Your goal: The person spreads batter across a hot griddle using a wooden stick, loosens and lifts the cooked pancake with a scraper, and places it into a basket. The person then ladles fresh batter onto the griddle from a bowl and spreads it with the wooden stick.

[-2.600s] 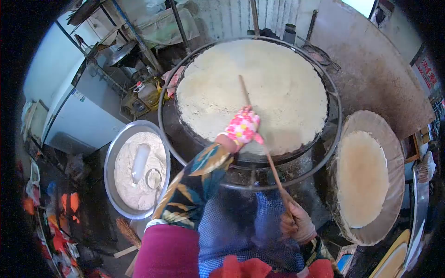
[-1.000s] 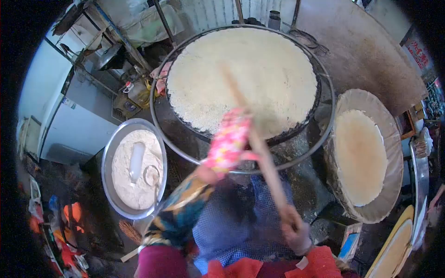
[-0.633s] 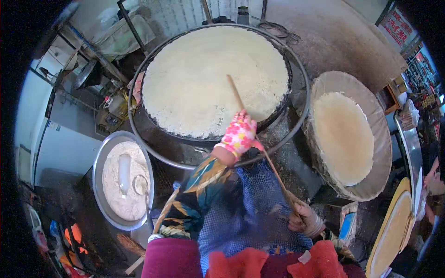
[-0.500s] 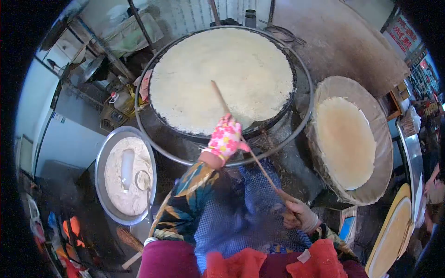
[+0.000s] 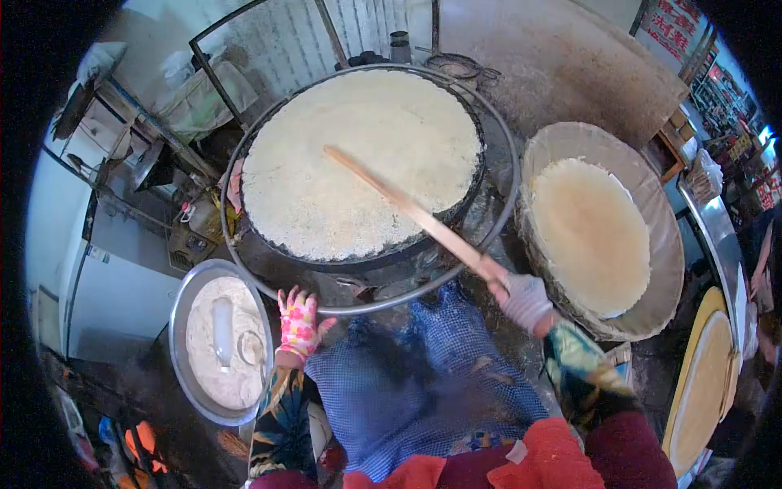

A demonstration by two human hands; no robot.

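Observation:
My right hand (image 5: 525, 301), in a pale knitted glove, is closed round the handle end of a long flat wooden spatula (image 5: 415, 213). The blade slants up and left over a wide round griddle (image 5: 481, 167) covered by a thin sheet of pale batter (image 5: 350, 130). The spatula's tip lies over the middle of the batter; whether it touches cannot be told. My left hand (image 5: 299, 324), in a pink flowered glove, holds nothing. Its fingers are apart beside the metal ring (image 5: 383, 303) around the griddle, near the basin.
At the left stands a metal basin (image 5: 181, 346) of batter with a white cylindrical object (image 5: 222, 330) and a ladle in it. To the right, a cloth-lined basket (image 5: 660, 220) holds a large round pancake (image 5: 590, 236). More round flat sheets (image 5: 702, 391) lean at the lower right.
My left hand has let go of the spatula and moved down and left to the ring. My right hand has risen to the right, turning the spatula's broad side into view.

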